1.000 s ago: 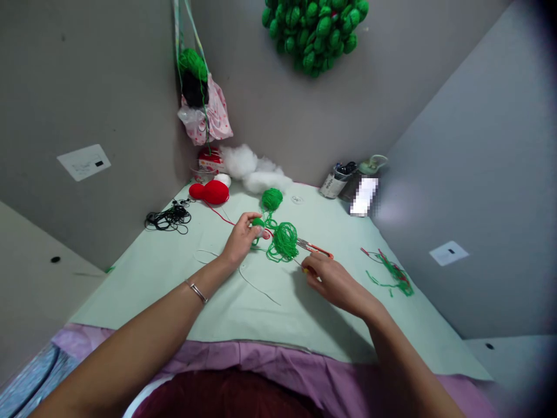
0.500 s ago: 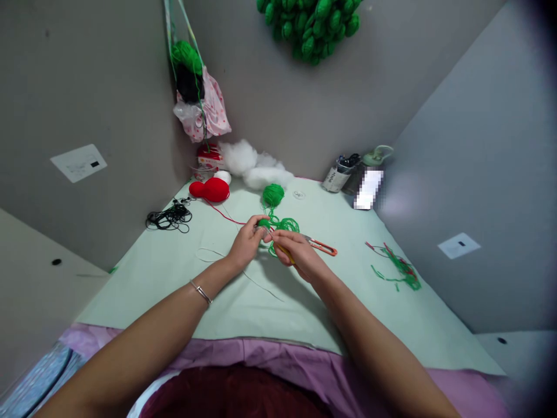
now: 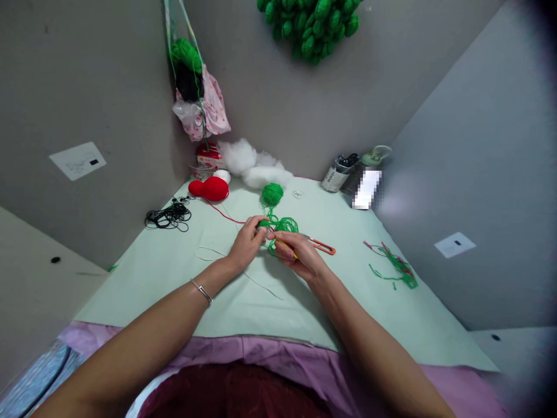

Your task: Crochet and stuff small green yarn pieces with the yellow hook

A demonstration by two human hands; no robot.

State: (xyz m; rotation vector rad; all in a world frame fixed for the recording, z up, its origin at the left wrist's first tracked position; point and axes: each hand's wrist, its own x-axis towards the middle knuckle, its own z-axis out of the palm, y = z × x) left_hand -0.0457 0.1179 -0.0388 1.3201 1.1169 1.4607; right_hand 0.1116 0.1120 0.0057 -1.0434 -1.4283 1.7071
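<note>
My left hand (image 3: 247, 245) is closed around a small green crocheted piece (image 3: 263, 223), pinching it between thumb and fingers. My right hand (image 3: 301, 254) grips a crochet hook (image 3: 289, 246) with a yellow handle, its tip meeting the piece at my left fingertips. The exact stitch is too small to make out. Loose loops of green yarn (image 3: 287, 224) lie just beyond my hands and lead back to a green yarn ball (image 3: 272, 195). A red strand runs from a red yarn bundle (image 3: 216, 188) toward my left hand. Beside my right hand lies an orange-handled cutting tool (image 3: 324, 248).
White stuffing (image 3: 239, 157) is heaped at the back. Tangled black cord (image 3: 169, 216) lies left; green and red yarn scraps (image 3: 404, 271) lie right. A pen holder (image 3: 335, 177) and a phone (image 3: 368, 188) stand back right. A pink bag (image 3: 213, 107) hangs at the left corner.
My right hand has turned slightly and its fingers have shifted on the hook, showing more of the yellow handle. My left hand stays nearly in place with the green piece.
</note>
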